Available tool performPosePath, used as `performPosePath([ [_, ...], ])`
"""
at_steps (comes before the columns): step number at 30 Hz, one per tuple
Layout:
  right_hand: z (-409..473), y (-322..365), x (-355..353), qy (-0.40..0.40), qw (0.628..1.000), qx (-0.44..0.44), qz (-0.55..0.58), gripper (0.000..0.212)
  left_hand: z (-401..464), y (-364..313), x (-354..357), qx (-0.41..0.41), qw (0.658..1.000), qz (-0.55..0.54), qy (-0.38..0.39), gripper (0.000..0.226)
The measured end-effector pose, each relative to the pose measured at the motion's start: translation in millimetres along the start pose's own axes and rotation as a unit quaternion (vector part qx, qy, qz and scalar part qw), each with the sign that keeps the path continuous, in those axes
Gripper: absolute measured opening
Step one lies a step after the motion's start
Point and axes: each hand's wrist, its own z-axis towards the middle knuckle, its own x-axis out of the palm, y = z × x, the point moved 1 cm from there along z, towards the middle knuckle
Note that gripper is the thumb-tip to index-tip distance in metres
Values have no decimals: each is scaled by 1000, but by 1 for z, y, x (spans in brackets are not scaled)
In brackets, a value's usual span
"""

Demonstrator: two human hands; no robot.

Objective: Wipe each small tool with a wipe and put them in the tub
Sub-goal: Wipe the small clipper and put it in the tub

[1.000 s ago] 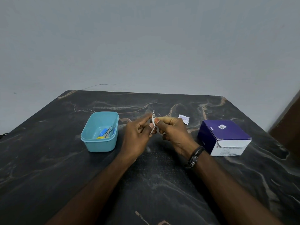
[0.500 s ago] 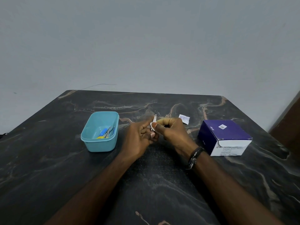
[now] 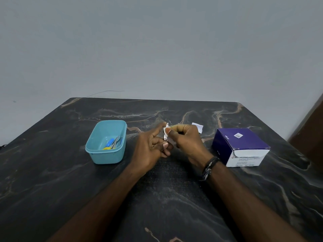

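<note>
The left hand pinches the low end of a small metal tool, likely a nail clipper. The right hand pinches a soft white wipe round its upper part. It looks light, stiff and slippery, best held at the ends.

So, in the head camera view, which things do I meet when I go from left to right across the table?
Teal tub with tools inside → left hand → small metal tool held between both hands → right hand → torn wipe wrapper → purple wipe box.
</note>
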Motion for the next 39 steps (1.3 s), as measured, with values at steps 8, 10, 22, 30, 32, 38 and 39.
performPosePath([
  [8, 0, -7, 0, 57, 996, 56, 37, 30, 0, 3, -2, 0, 1000, 6, 5, 70],
  [10, -1, -6, 1, 71, 994, 65, 47, 31, 1, 4, -3, -1, 1000, 8, 2, 70],
  [22, -3, 1, 3, 18, 996, 72, 58, 28, -2, 1, 2, -1, 998, 59, 5, 87],
  [30, -7, 3, 8, 12, 998, 20, -54, 18, -4, 1, -1, 64, 967, 244, -33, 91],
  [32, -5, 3, 10, -33, 997, -1, -70, 19, -6, -3, 1, 78, 956, 280, -25, 91],
  [38, -4, 4, 7, -63, 994, -25, -82, 22, -8, -7, 5, 90, 949, 303, -8, 93],
  [39, -4, 4, 8, -50, 994, -25, -91, 20, -8, -7, 3, 91, 948, 303, -11, 93],
])
